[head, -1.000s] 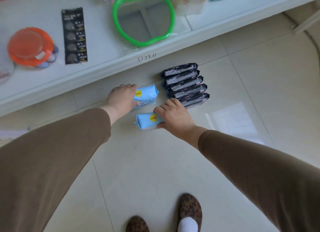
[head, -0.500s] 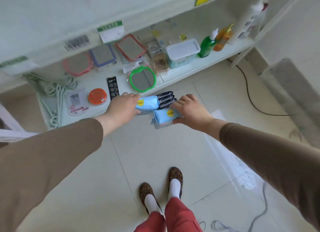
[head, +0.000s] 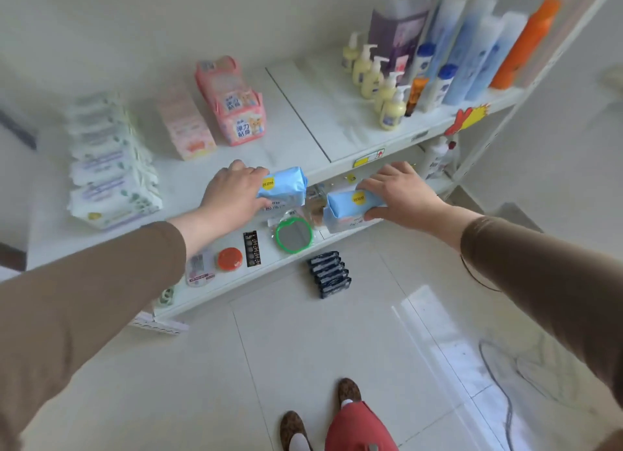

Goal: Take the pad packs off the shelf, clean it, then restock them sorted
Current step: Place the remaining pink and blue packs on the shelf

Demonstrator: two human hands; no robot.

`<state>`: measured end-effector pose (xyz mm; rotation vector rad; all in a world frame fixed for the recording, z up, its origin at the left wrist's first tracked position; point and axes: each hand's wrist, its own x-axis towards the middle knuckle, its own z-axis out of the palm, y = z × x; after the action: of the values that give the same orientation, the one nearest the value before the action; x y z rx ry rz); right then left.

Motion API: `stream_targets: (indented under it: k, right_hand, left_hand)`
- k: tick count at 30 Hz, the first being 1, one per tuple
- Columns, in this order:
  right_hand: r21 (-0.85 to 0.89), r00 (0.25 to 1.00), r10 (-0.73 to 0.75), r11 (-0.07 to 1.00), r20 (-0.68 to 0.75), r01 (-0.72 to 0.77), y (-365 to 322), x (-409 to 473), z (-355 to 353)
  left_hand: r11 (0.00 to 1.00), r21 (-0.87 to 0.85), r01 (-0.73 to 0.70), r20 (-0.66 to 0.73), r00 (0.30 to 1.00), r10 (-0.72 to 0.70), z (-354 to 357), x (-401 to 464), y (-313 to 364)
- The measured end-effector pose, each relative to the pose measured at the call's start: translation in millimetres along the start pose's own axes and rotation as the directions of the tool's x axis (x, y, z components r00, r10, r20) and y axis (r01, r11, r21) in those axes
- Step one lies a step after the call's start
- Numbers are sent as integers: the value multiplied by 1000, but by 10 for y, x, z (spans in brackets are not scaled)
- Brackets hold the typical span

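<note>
My left hand [head: 232, 194] grips a light blue pad pack [head: 286, 184] with a yellow sticker, held at the front edge of the white shelf [head: 296, 140]. My right hand [head: 401, 194] grips a second light blue pad pack [head: 350, 208], held in the air just in front of the shelf edge and a little lower. Several black pad packs [head: 328, 273] stand in a row on the floor below. Pink packs [head: 236, 103] and pale green-and-white packs [head: 108, 164] lie on the shelf to the left.
Pump bottles [head: 381, 80] and tall bottles [head: 472, 53] fill the shelf's right end. The lower shelf holds a green-rimmed mirror [head: 294, 235], an orange lid [head: 230, 258] and a black battery card [head: 251, 248]. A dark cable [head: 505, 393] lies on the tiled floor at right.
Both hands have lifted the blue packs from the floor up to the level of the upper shelf. The view has risen with them; the black packs stay on the floor.
</note>
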<state>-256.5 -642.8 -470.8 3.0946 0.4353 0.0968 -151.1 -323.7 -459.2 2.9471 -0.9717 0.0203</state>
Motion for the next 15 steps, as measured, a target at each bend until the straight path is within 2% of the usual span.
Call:
stream_targets:
  k: [4, 15]
  right_hand:
    - [-5, 1000, -10, 1000, -23, 10, 235, 318, -288]
    - [46, 995, -83, 995, -59, 86, 1029, 1367, -490]
  left_hand:
    - [999, 26, 40, -64, 997, -38, -247, 295, -52]
    - [979, -62, 194, -103, 974, -200, -555, 1573, -20]
